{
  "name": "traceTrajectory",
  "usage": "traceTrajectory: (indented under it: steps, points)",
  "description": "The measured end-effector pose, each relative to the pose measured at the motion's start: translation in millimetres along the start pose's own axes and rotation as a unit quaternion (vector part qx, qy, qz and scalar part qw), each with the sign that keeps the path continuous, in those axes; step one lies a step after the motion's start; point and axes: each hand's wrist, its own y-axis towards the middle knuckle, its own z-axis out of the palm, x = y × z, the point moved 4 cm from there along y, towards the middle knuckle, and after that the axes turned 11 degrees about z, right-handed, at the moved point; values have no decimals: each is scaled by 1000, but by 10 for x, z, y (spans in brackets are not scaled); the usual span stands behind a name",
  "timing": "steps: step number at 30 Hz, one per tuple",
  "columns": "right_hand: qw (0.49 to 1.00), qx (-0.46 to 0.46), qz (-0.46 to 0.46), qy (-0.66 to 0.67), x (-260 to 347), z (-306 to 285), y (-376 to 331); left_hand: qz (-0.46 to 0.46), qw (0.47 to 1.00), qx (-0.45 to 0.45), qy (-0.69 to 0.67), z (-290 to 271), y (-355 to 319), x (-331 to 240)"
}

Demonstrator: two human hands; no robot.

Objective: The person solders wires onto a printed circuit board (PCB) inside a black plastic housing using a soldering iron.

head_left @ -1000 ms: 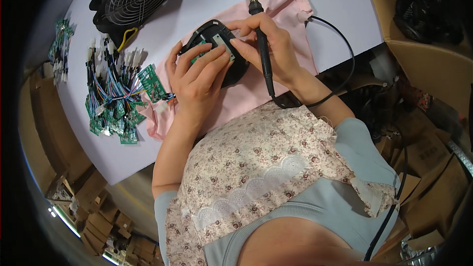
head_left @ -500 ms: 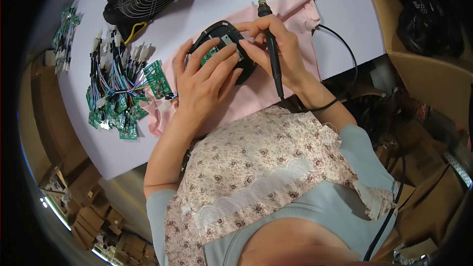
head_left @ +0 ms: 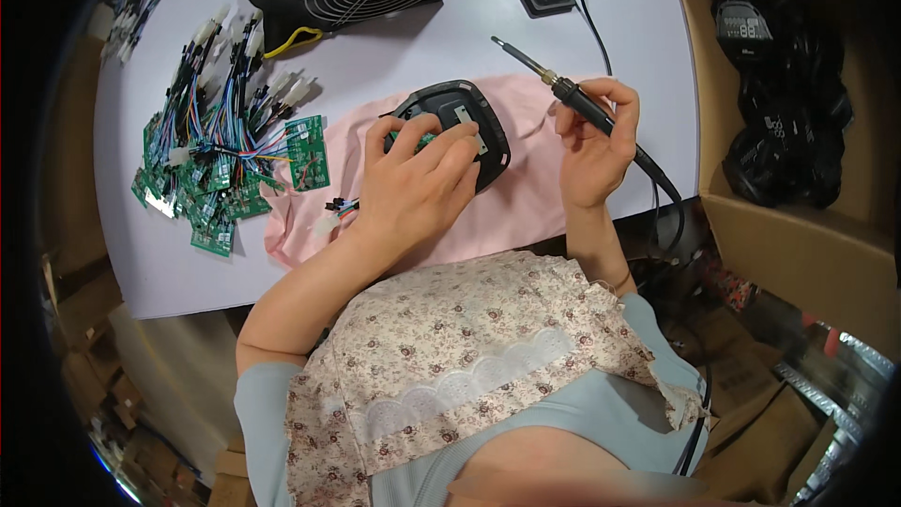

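Black plastic, the rounded housing (head_left: pixel 457 127) lies on the pink cloth (head_left: pixel 511 211) near the middle of the white table (head_left: pixel 150 253), its open back up and its long axis running from far left to near right; the left hand (head_left: pixel 413 188) rests curled over its near-left part, fingertips pressing a small green board inside. The right hand (head_left: pixel 591 145) is just to the housing's right, closed around the soldering iron (head_left: pixel 563 89), whose shaft slants up and to the far left, tip in the air beyond the housing.
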Motion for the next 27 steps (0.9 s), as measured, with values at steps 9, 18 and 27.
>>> traceTrajectory:
  steps: [9,18,27]
  points:
    - [995,28,17,93,-165,20,-4,5,1000,11,-2,12,97,3]
    - [997,-79,-27,7,-220,-103,-59,-11,999,42,-10,16,105,-6]
    - [999,-30,-23,6,-224,-72,-76,-19,998,48,-34,6,109,3]
